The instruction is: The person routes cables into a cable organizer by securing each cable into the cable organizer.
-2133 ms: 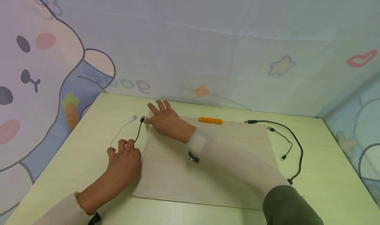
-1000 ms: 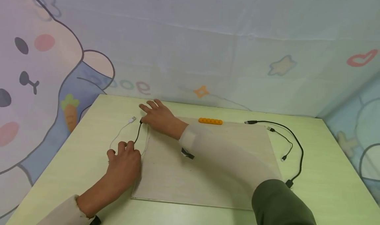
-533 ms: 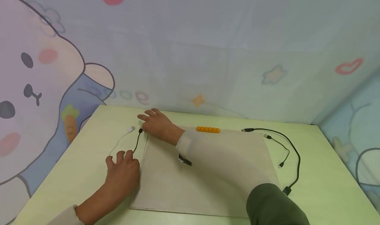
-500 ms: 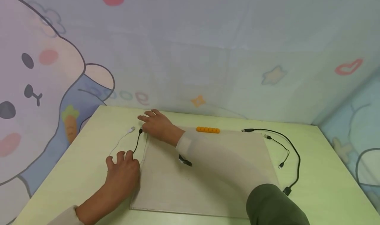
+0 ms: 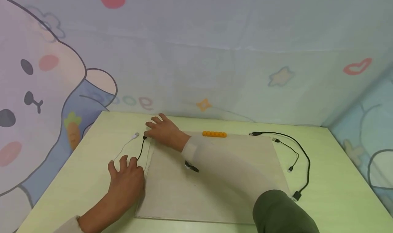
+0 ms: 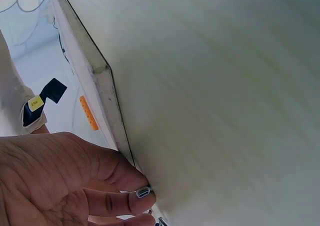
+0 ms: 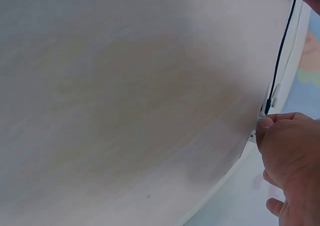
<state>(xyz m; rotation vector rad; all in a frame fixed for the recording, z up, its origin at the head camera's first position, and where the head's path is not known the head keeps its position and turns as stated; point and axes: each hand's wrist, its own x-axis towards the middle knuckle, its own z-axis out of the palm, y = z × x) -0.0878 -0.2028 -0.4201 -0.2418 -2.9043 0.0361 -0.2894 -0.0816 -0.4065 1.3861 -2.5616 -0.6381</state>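
In the head view my left hand (image 5: 126,183) sits with bent fingers beside the left edge of the pale board (image 5: 184,202). Its thumb and index finger pinch a small metal-tipped connector (image 6: 143,191), seen in the left wrist view. At the board's far left corner, my right hand (image 5: 164,132) pinches the other end of a thin white cable (image 5: 147,161), mostly hidden by the fingers. That cable runs along the board edge between both hands. Just left lie a black USB cable (image 5: 141,150) and another white USB cable (image 5: 122,147), their near ends behind my left hand.
An orange ridged strip (image 5: 214,134) lies at the board's back edge. Right of the board are a long black cable (image 5: 308,161) and a short black USB cable (image 5: 297,153). A printed cloth backdrop (image 5: 184,55) stands behind the table.
The head view has tilted upward. My right hand has shifted slightly left beside the black plug, and the thin white cable has moved a little with it. My left hand stays almost in place.
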